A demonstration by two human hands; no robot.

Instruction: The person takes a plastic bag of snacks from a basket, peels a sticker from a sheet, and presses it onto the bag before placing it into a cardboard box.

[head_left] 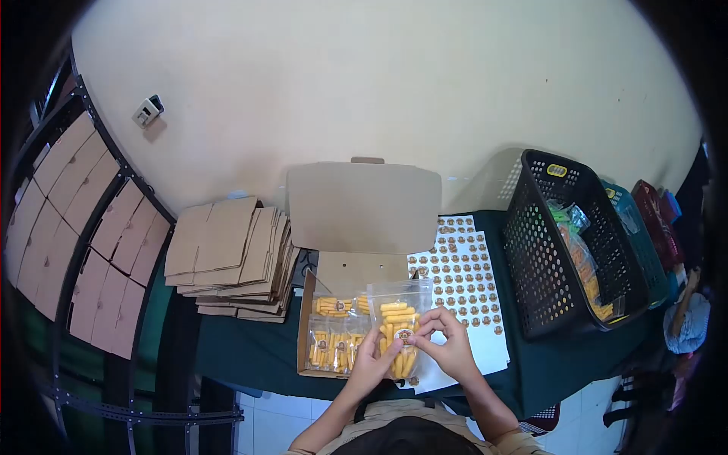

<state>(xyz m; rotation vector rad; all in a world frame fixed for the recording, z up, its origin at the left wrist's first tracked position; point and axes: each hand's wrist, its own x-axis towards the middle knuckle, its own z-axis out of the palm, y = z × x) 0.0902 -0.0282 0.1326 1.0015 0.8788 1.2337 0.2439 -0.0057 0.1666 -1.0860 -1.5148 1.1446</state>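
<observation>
My left hand [371,365] grips the lower left side of a clear zip pouch [395,309] of yellow stick-shaped snacks, its thumb lying across the front. At the pouch's middle is a round sticker [404,338], and the thumb and forefinger of my right hand [449,350] close on its edge. The pouch is held upright over the right side of an open cardboard box [364,212]. Inside that box lie several similar snack pouches [331,345] with round labels. Beside the box, sheets of round stickers [474,284] extend partly under my right hand.
Folded cardboard boxes [220,254] are stacked at the left of the dark green tablecloth [531,371]. A black plastic basket [531,258] with packaged snacks stands at the right. Racks of closed cartons [64,197] line the far left. A person [686,322] shows at the right edge.
</observation>
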